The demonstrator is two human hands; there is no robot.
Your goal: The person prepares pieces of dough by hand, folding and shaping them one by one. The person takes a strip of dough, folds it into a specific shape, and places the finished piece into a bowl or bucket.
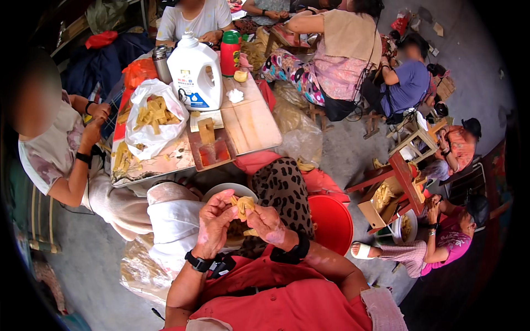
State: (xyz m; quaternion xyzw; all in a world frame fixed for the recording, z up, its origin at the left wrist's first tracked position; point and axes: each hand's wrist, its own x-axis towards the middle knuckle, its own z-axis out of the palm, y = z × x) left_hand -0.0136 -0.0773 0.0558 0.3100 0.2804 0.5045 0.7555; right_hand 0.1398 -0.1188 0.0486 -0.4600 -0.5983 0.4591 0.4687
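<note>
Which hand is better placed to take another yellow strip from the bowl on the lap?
Probably the left hand: it hangs over the bowl, while the right hand sits off its edge. Both pinch the folded yellow piece, so one must release first.

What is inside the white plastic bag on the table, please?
The white plastic bag on the table holds a heap of yellow strips; whatever lies deeper is hidden by the bag's sides.

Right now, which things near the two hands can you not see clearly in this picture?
Head view only:
- Yellow piece: partly covered by the left hand and right hand; its shape is unclear.
- Bowl: the hands hide its contents.
- Red bucket: the right forearm and patterned cloth cut off its inside.
</note>
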